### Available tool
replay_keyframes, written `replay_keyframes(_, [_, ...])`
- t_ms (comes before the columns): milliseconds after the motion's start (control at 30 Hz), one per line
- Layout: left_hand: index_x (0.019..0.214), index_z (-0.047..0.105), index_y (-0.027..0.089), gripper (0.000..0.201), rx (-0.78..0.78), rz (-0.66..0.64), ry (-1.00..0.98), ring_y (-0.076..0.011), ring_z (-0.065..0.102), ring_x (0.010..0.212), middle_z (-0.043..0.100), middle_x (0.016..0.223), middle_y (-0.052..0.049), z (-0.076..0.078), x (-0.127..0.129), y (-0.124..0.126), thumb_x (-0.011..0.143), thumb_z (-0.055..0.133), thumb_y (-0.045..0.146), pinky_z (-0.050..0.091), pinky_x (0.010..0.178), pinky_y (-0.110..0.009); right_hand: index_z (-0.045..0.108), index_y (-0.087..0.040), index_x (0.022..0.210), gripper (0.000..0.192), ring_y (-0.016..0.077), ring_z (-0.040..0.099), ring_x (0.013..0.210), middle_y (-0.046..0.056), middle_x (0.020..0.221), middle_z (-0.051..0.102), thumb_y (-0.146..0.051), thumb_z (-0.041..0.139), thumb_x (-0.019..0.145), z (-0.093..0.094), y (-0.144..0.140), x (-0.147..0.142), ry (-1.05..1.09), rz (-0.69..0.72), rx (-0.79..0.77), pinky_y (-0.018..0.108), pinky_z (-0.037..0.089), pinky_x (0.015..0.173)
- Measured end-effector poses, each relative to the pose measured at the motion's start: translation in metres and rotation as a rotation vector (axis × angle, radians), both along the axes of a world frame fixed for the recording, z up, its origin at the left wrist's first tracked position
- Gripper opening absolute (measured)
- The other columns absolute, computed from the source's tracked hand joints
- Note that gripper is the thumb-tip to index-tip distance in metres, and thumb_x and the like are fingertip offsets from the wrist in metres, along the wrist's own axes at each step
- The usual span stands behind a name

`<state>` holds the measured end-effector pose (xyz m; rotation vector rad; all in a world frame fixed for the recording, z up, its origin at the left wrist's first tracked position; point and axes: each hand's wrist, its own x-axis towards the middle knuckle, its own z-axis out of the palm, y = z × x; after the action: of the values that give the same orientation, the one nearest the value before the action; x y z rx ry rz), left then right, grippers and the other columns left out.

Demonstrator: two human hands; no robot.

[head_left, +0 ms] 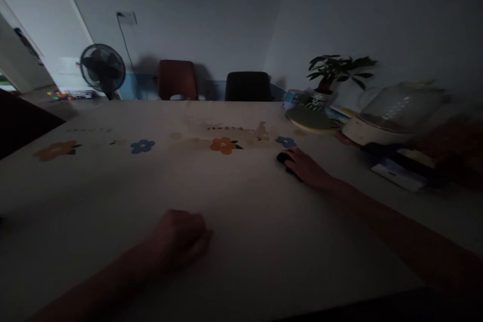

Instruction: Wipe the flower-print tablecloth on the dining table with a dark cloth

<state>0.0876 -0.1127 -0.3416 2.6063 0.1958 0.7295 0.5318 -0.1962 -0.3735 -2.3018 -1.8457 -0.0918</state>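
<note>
My right hand point(306, 167) reaches out over the table at the right, its fingers closed over a small black computer mouse point(284, 157). The mouse lies on the pale tablecloth point(241, 196), just in front of a printed blue flower; my palm hides part of it. Closer to me, my left hand point(183, 236) rests on the cloth in a loose fist. Nothing shows in its curled fingers.
Along the right stand a potted plant point(320, 93) on a round green mat point(311, 119), a can point(292, 99) and a glass-topped appliance point(396, 110). Beyond the table are a red chair point(177, 79), a black chair point(248, 86) and a fan point(102, 67).
</note>
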Motion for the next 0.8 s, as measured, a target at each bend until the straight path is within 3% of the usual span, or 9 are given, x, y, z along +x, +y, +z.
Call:
replay_keyframes(67, [0.061, 0.042, 0.017, 0.035, 0.114, -0.089, 0.013, -0.0061, 0.039, 0.045, 0.047, 0.054, 0.004, -0.002, 0.002, -0.008, 0.096, 0.042, 0.019, 0.026, 0.049, -0.024, 0.055, -0.022, 0.137, 0.052, 0.0307, 0.037, 0.140, 0.011, 0.147, 0.046, -0.048, 0.035, 0.097, 0.001, 0.013, -0.030, 0.029, 0.113, -0.025, 0.049, 0.036, 0.114])
replay_keyframes(167, [0.062, 0.043, 0.017, 0.034, 0.128, -0.094, 0.025, -0.0065, 0.040, 0.046, 0.049, 0.054, 0.004, -0.004, 0.005, -0.012, 0.096, 0.041, 0.018, 0.027, 0.049, -0.025, 0.052, -0.021, 0.141, 0.055, 0.0329, 0.033, 0.142, 0.013, 0.152, 0.039, -0.054, 0.039, 0.099, 0.007, 0.045, -0.086, 0.090, 0.353, -0.031, 0.053, 0.032, 0.115])
replay_keyframes(367, [0.060, 0.043, 0.018, 0.032, 0.182, -0.055, 0.013, -0.0078, 0.035, 0.043, 0.051, 0.052, 0.004, -0.010, 0.007, -0.012, 0.092, 0.041, 0.016, 0.024, 0.048, -0.028, 0.048, -0.022, 0.145, 0.054, 0.0304, 0.030, 0.143, 0.012, 0.153, 0.037, -0.055, 0.042, 0.103, 0.016, 0.144, -0.211, 0.126, 0.680, -0.070, 0.050, 0.027, 0.118])
replay_keyframes(467, [0.061, 0.042, 0.018, 0.029, 0.179, -0.058, -0.020, -0.0088, 0.034, 0.043, 0.050, 0.052, 0.004, -0.013, 0.007, -0.012, 0.090, 0.042, 0.014, 0.023, 0.048, -0.028, 0.043, -0.021, 0.149, 0.058, 0.0313, 0.019, 0.148, 0.011, 0.159, 0.029, -0.058, 0.040, 0.104, 0.016, 0.192, -0.272, 0.155, 0.739, -0.119, 0.053, 0.019, 0.120])
replay_keyframes(633, [0.065, 0.042, 0.019, 0.022, 0.085, -0.137, -0.055, -0.0085, 0.034, 0.045, 0.049, 0.055, 0.005, -0.015, 0.004, -0.009, 0.084, 0.041, 0.009, 0.022, 0.048, -0.027, 0.051, -0.021, 0.143, 0.050, 0.0339, 0.021, 0.147, 0.011, 0.157, 0.032, -0.052, 0.047, 0.103, 0.020, 0.253, -0.358, 0.150, 0.780, -0.121, 0.054, 0.023, 0.118])
replay_keyframes(800, [0.068, 0.040, 0.019, 0.018, 0.002, -0.143, -0.137, -0.0079, 0.037, 0.047, 0.049, 0.056, 0.005, -0.015, 0.002, -0.003, 0.080, 0.041, 0.005, 0.021, 0.050, -0.026, 0.054, -0.023, 0.138, 0.045, 0.0338, 0.028, 0.143, 0.010, 0.151, 0.042, -0.047, 0.055, 0.100, 0.021, 0.283, -0.395, 0.133, 0.745, -0.111, 0.055, 0.028, 0.116])
